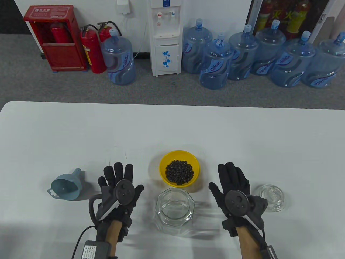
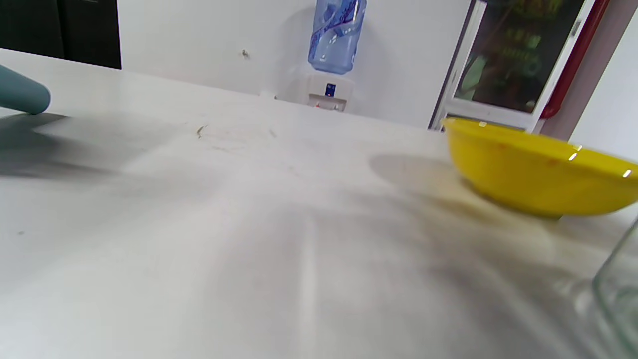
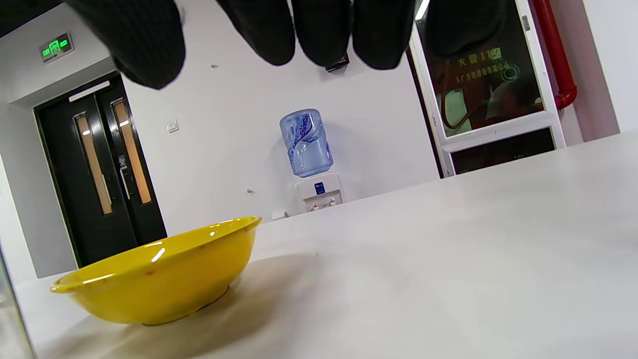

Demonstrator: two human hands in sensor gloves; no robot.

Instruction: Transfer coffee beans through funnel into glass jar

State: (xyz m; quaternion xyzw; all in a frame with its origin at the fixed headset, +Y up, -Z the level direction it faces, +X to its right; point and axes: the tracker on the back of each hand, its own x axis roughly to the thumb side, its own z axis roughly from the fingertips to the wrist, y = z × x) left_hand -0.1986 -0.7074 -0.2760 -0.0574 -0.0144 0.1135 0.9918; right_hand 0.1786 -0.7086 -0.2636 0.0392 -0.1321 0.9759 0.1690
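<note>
Jar [image 1: 174,209] empty, lid [image 1: 272,197] off; funnel [image 1: 66,184] untouched, beans [image 1: 179,172] in bowl [image 1: 164,164]. Left hand [image 1: 118,193], right hand [image 1: 237,194] flat, spread, holding nothing. Nothing transferred yet.

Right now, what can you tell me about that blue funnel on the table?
The funnel looks like pale blue plastic, with a wide cone, a short spout and a small loop handle on its rim. It lies tipped on its side on the white table, spout pointing away. It sits apart from the left hand; nothing touches it but the table.

Bowl [image 1: 179,169] just behind jar [image 1: 174,210] (between hands); flanks open
</note>
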